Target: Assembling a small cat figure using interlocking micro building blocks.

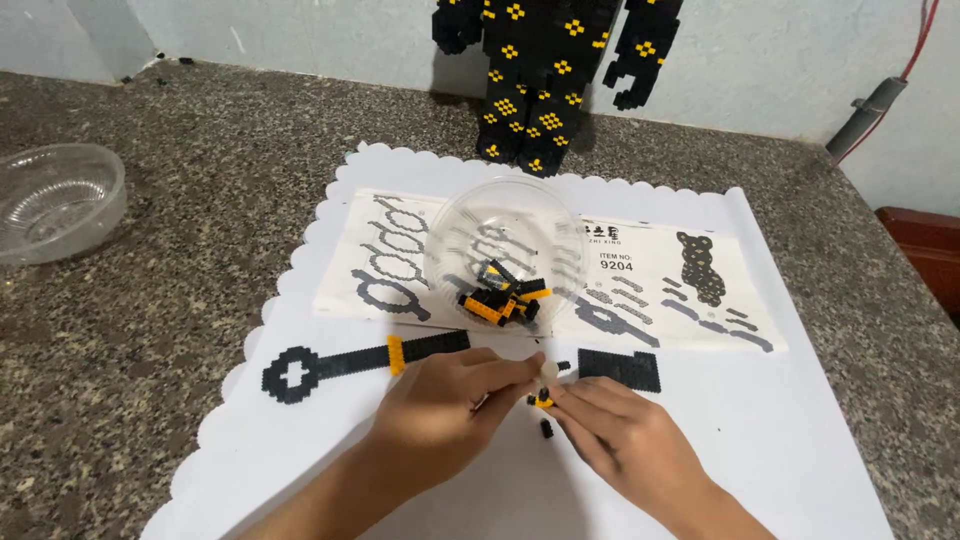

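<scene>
**Tiny bricks pinched at the middle of the mat**

Speckled stone counter (150, 330) runs under everything, with a white scalloped paper mat (760, 440) laid across it and a printed instruction sheet (660, 275) on top of that. We have both hands close together at the mat's centre. Our left hand (445, 405) is curled, fingertips pinched, though what they hold is too small to tell. Our right hand (625, 430) is closed on a small black-and-yellow brick piece (543, 400), the two hands nearly touching.

We judge this piece very light, rigid and slick, easy to flick away or drop; fingertip grips on its side faces seem best, pressing straight down on the studs. One loose black brick (546, 427) lies just beside our right fingers.

Nearby lie a long flat black key-shaped assembly (350, 362) with a yellow band, likely to snap if bent, and a black rectangular plate (619, 368). A clear bowl (470, 225) holds more black and yellow bricks; a second clear bowl (60, 200) sits far left. A black-and-yellow block figure (545, 80) stands against the wall.
</scene>
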